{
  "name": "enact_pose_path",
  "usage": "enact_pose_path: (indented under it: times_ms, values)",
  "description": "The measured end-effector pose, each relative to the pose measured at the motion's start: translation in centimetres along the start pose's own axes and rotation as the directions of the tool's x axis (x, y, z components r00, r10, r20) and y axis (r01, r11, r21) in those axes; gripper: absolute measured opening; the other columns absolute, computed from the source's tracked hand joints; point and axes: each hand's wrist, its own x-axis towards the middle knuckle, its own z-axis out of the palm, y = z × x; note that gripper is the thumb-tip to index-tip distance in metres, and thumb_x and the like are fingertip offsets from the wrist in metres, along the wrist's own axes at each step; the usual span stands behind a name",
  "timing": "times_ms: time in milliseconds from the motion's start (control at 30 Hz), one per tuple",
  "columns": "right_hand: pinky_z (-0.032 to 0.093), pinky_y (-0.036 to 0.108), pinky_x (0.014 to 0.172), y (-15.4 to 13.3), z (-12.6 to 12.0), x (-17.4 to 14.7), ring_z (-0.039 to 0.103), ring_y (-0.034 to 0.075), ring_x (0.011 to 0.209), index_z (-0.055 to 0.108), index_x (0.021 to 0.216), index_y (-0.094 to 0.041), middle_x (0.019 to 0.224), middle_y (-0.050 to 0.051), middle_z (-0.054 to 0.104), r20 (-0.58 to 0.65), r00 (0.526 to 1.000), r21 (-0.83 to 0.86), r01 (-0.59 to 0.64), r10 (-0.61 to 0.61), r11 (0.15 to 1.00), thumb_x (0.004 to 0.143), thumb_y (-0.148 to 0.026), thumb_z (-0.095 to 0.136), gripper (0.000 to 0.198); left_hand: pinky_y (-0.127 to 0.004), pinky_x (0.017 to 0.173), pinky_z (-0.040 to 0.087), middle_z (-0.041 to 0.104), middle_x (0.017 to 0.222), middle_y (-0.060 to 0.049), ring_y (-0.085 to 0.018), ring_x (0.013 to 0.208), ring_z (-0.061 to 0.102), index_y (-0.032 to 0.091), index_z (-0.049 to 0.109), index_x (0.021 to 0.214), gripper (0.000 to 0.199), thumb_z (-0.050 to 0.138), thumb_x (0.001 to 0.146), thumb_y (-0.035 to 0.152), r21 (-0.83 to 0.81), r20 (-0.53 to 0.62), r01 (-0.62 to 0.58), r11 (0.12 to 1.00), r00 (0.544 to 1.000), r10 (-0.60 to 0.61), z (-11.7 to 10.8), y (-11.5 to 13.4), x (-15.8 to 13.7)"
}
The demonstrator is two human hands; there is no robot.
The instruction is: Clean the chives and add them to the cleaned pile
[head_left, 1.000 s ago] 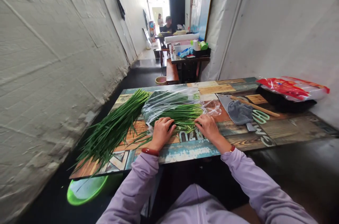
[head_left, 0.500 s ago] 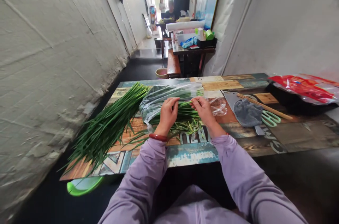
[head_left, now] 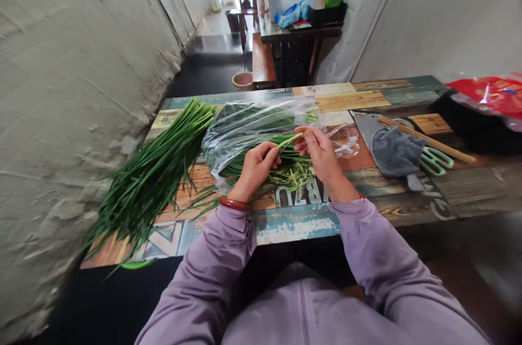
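Between my two hands a few thin garlic chives stretch at a slant. My left hand pinches them lower down, and the fingertips of my right hand close on their pale ends. Below my hands lies a small heap of trimmed chive scraps. Behind them a clear plastic bag holds more chives, with loose stems at its near side. To the left a big bundle of green chives spreads diagonally over the patterned table.
On the right lie a grey cleaver, a grey cloth, wooden chopsticks and green-handled scissors. A black tray with red packaging sits at the far right. Beyond stand a bench, a basket and another table.
My view has tipped downward. My hands have moved apart at a slant, the right one higher, and the chive ends now show plainly between them.
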Motion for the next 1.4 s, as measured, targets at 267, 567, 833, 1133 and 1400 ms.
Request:
enact_pose_path:
  times_ms: [267,567,833,1133,1400]
  values:
    - [0.054,0.026,0.070,0.9,1.3,-0.2,0.065,0.013,0.077,0.052,0.120,-0.025,0.088,-0.001,0.067,0.076,0.996,-0.018,0.042,-0.041,0.999,0.078,-0.028,0.070,0.047,-0.021,0.051,0.041,0.060,0.064,0.002,-0.009,0.051,0.053,0.018,0.056,0.085,0.018,0.056,0.090,0.035,0.012,0.007,-0.009,1.000,1.000,0.008,0.3,-0.2,-0.1]
    - [0.056,0.031,0.075,1.0,2.1,-1.1,0.064,0.015,0.077,0.043,0.133,-0.025,0.094,0.003,0.066,0.043,0.948,-0.445,0.302,-0.317,0.843,0.079,-0.010,0.056,0.058,-0.024,0.065,0.038,0.056,0.075,0.002,-0.011,0.067,0.049,0.019,0.053,0.083,0.005,0.054,0.088,0.021,0.368,-0.029,-0.189,0.910,0.976,0.215,0.6,-0.6,-0.1]
    - [0.054,0.033,0.074,1.5,-1.1,0.7,0.061,0.017,0.075,0.053,0.120,-0.020,0.091,0.005,0.065,-0.100,0.907,-0.640,0.256,-0.408,0.725,0.080,-0.009,0.050,0.042,-0.024,0.066,0.036,0.053,0.072,0.003,-0.011,0.067,0.047,0.019,0.052,0.080,0.010,0.052,0.090,0.023,0.397,-0.031,-0.175,0.901,0.978,0.204,0.1,-0.6,-0.1]
    - [0.055,0.037,0.082,-0.6,-1.4,0.1,0.067,0.020,0.088,0.070,0.090,-0.022,0.094,0.006,0.072,0.213,0.925,-0.491,0.381,-0.316,0.784,0.084,-0.030,0.064,0.011,-0.022,0.059,0.040,0.057,0.069,0.004,-0.009,0.058,0.051,0.020,0.053,0.087,0.002,0.051,0.088,0.018,0.147,-0.095,-0.081,0.986,0.991,0.096,-1.0,-0.6,0.1]
    - [0.054,0.028,0.067,1.3,1.0,-0.6,0.064,0.014,0.071,0.069,0.100,-0.021,0.084,0.002,0.071,0.132,0.989,-0.320,0.111,-0.072,0.941,0.081,-0.036,0.068,0.025,-0.023,0.065,0.047,0.061,0.076,0.002,-0.011,0.067,0.059,0.019,0.054,0.091,0.008,0.055,0.083,0.016,0.055,-0.010,-0.164,0.985,0.986,0.165,-0.4,-1.0,0.0]
